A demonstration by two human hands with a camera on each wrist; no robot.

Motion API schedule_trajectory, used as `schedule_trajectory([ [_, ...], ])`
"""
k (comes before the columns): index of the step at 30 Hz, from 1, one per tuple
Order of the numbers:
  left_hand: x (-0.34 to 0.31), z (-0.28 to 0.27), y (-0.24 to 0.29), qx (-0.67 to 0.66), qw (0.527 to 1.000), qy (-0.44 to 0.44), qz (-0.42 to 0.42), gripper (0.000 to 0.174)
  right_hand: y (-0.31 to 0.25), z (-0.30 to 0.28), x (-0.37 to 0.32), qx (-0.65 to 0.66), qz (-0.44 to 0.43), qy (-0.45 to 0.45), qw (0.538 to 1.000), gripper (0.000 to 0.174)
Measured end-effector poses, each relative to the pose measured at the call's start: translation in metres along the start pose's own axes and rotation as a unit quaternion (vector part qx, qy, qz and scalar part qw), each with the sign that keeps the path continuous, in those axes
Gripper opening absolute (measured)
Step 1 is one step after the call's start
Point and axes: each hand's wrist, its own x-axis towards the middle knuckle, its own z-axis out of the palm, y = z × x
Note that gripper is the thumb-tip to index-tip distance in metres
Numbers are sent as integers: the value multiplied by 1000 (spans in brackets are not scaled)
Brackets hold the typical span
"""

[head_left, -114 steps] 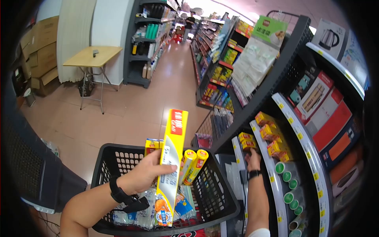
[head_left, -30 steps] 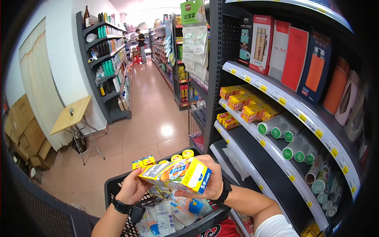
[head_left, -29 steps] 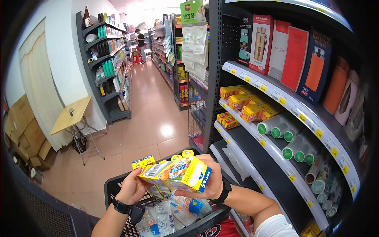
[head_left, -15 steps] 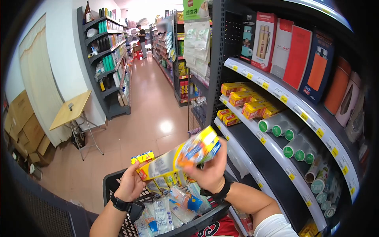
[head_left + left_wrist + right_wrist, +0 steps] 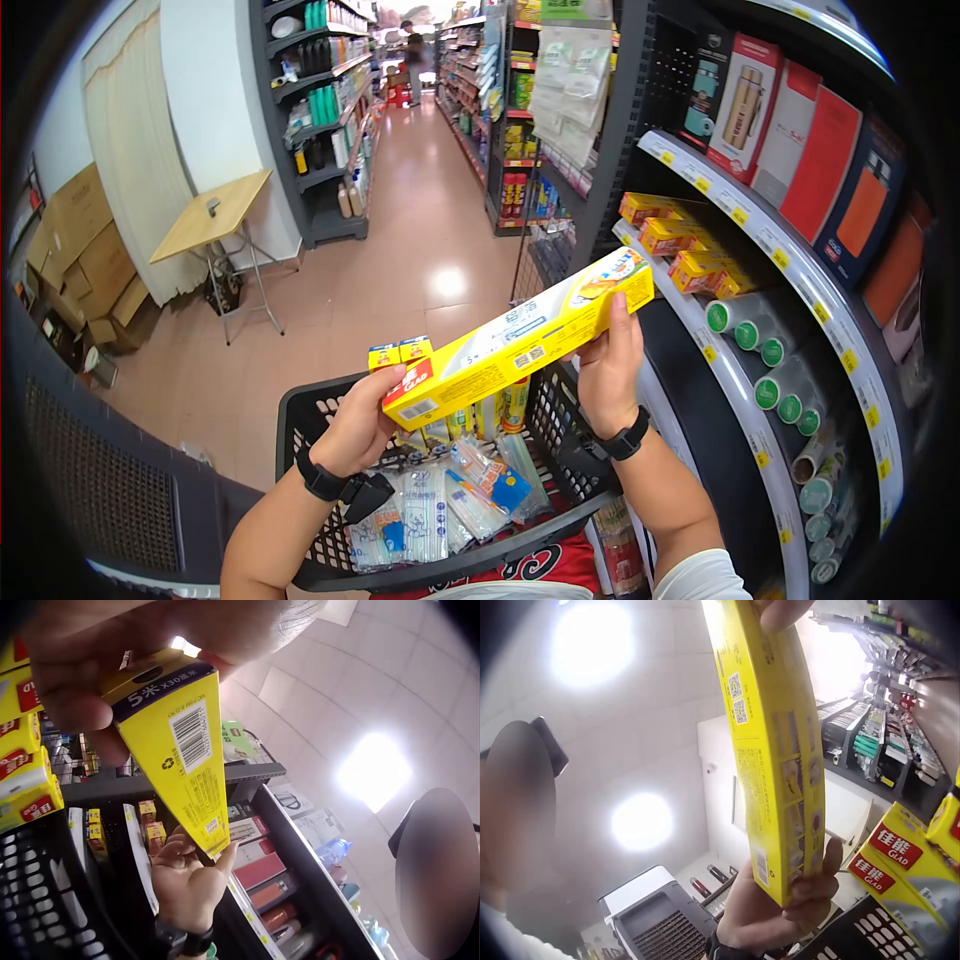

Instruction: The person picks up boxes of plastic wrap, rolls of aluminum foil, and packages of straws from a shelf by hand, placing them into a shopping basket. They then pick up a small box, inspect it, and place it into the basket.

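Note:
A long yellow GLAD foil box [image 5: 520, 335] is held across the basket in both hands, its right end higher in the head view. My left hand [image 5: 352, 428] grips the left end beside the red label. Near the other end, my right hand [image 5: 612, 380] holds it between thumb and fingers. The left wrist view shows a barcode on the box [image 5: 184, 742] and the right hand [image 5: 187, 889] at its far end. Below is the black shopping basket [image 5: 560, 525] with clear plastic packets [image 5: 430, 510], yellow rolls [image 5: 515, 405] and small yellow boxes [image 5: 400, 352].
To the right, shelving holds yellow boxes [image 5: 690, 245], green-ended rolls [image 5: 770, 352] and boxed flasks [image 5: 745, 100]. A folding table [image 5: 215, 215] and cardboard boxes [image 5: 85, 245] stand at left. The tiled aisle [image 5: 420, 190] leads to a distant person [image 5: 414, 60].
Earlier, my left hand held the foil box upright while my right hand reached into the shelf. Both hands then held it; since half a second ago its printed side has turned into view.

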Motion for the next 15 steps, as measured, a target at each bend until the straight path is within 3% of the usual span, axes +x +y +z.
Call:
schedule_trajectory([
  [5, 1, 10, -1, -27, 998, 39, 49, 44, 7, -6, 6, -8, 43, -20, 999, 47],
  [7, -4, 9, 4, -14, 998, 28, 55, 45, 6, 0, 8, 23, 70, 34, 997, 42],
  [15, -1, 4, 4, -29, 994, -29, 98, 43, 14, -8, 12, 11, 106, 41, 993, 46],
])
